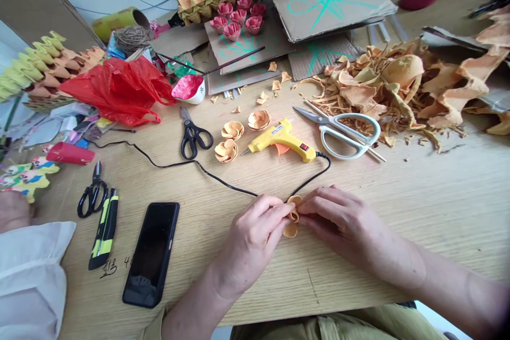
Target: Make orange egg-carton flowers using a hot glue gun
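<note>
L hand (255,228) & R hand (350,221): fingertips pinching petal piece (294,216). Prob. v. light, stiffish, may tear; best hold near curled ctr, not rims.

Your wooden table (458,207) bears a phone (151,255), a cutter (104,231) and two black scissors (190,127) towards your left, a glue gun (279,138), three flowers (226,151) and white scissors (327,119) ahead, and scraps (360,96) rightward.

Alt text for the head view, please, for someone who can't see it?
A person's left hand and right hand pinch a tan petalled piece over a wooden table. Beyond lie a yellow glue gun, white-handled scissors and three tan flowers; a black smartphone lies at left.
</note>
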Available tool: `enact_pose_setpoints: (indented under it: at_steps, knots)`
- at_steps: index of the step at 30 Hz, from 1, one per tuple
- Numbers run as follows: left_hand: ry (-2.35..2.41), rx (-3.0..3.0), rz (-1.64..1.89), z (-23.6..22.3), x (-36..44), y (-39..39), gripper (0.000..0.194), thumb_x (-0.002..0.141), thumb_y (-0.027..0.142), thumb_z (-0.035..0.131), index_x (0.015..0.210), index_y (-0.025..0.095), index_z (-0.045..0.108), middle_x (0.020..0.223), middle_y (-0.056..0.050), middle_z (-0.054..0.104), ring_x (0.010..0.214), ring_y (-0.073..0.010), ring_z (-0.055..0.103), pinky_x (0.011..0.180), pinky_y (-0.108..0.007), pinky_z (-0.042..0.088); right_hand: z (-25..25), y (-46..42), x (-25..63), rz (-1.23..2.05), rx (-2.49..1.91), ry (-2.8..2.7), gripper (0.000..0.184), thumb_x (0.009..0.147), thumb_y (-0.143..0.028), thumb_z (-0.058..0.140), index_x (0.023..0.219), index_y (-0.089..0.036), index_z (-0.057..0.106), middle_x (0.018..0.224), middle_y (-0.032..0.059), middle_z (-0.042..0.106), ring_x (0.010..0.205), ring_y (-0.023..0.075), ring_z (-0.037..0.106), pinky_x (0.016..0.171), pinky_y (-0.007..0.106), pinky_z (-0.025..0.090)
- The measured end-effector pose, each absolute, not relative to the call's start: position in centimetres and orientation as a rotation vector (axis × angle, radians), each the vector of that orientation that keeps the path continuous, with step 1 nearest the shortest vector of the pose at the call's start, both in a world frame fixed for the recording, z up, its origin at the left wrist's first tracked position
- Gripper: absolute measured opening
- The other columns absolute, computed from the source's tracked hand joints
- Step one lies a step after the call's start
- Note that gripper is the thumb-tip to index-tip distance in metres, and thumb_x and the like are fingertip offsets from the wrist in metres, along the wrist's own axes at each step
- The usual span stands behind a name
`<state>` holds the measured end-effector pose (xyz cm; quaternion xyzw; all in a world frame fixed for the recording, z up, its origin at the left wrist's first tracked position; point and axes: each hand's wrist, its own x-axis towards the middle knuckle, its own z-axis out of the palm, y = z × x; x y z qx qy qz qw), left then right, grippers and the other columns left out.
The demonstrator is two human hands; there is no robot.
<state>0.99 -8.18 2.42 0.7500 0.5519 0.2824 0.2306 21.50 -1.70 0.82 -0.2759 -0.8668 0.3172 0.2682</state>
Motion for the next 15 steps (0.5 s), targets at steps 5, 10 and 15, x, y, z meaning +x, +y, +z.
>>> enact_pose_setpoints:
  at_steps: [5,10,15]
  knots:
    - [1.555,2.037,0.806,2.61,1.17,-8.1,0.019,0.092,0.003,0.064,0.103,0.018,0.066,0.096,-0.002,0.07,0.09,-0.0145,0.068,0.084,-0.026,0.055,0.63,-1.75,21.49,0.864,-0.752,-2.334,0.01,0.1,-0.017,0.059,0.092,-0.017,0.064,0.085,0.0071,0.07,0.076,0.02,0.066,0.071,0.033,0.05]
    - [1.521,2.022,0.792,2.58,1.06,-7.97,0.025,0.092,0.001,0.062,0.109,0.019,0.066,0.1,-0.002,0.069,0.09,-0.0128,0.068,0.08,-0.023,0.055,0.5,-1.84,21.46,0.846,-0.748,-2.318,0.014,0.101,-0.018,0.058,0.088,-0.017,0.063,0.084,0.0067,0.07,0.075,0.0194,0.065,0.07,0.032,0.049]
    - [1.518,2.019,0.778,2.51,1.12,-8.1,0.024,0.093,0.002,0.06,0.108,0.019,0.064,0.099,-0.002,0.067,0.084,-0.0115,0.068,0.075,-0.021,0.056,0.8,-1.85,21.53,0.833,-0.742,-2.322,0.012,0.1,-0.017,0.058,0.089,-0.017,0.063,0.084,0.0062,0.071,0.075,0.0188,0.065,0.071,0.032,0.049]
